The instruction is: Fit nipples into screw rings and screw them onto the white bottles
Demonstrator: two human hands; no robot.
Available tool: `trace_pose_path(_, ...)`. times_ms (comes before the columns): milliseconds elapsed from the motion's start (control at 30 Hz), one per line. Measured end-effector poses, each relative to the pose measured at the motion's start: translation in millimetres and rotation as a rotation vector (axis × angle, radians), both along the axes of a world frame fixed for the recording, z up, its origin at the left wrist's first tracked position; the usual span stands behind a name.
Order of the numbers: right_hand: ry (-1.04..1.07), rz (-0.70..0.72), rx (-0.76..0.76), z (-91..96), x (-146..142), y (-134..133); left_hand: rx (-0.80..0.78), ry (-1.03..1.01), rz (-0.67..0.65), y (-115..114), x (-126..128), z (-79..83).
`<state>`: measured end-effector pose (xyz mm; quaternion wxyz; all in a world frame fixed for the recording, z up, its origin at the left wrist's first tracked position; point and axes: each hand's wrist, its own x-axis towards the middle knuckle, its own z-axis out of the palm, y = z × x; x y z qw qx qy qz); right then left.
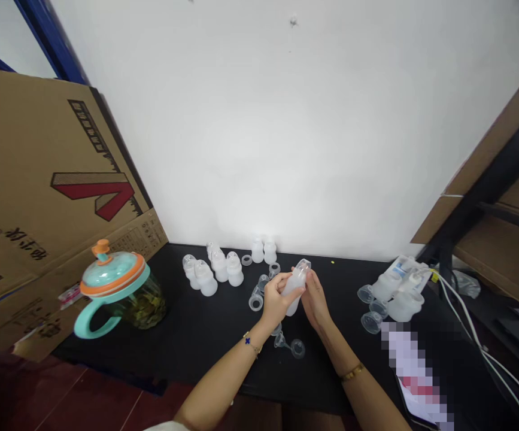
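A white baby bottle (pixel 293 293) with a clear dome cap is tilted in front of me above the black table. My left hand (pixel 281 299) wraps round its body, thumb across the front. My right hand (pixel 315 296) grips it from the right near the collar, its fingertips partly hidden behind the bottle. Under and beside my hands lie loose translucent rings (pixel 255 303), clear caps (pixel 263 282) and a nipple (pixel 281 340). Farther left, several capped bottles (pixel 205 279) stand in a group. Two white bottles without caps (pixel 257 249) stand by the wall.
A large teal-lidded glass jug (pixel 145 305) with leaves in liquid stands at left beside a cardboard box (pixel 30 197). At right are more bottle parts (pixel 405 304), a clear package (pixel 409 269), white cables (pixel 466 317) and a phone with a blurred screen (pixel 418 383). A white wall (pixel 263 131) bounds the back.
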<state>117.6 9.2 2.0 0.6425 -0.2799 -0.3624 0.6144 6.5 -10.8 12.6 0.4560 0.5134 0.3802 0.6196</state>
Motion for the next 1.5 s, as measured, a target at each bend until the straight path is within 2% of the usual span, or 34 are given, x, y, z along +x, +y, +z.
trace_pose_path(500,0.034,0.044,-0.001,-2.0,-1.7,0.5,-0.060,-0.114,-0.063,1.4,0.5,3.7)
trace_pose_path(833,0.009,0.056,-0.024,-2.0,-3.7,0.1,-0.033,-0.034,-0.028,3.5,-0.6,-1.3)
trace_pose_path(1200,0.016,0.072,-0.032,-2.2,-1.3,0.1,-0.021,-0.021,-0.022,-0.3,-0.9,3.6)
trace_pose_path(1500,0.046,0.077,-0.043,-1.8,-2.7,-0.7,-0.012,-0.011,-0.008,0.1,1.5,0.9)
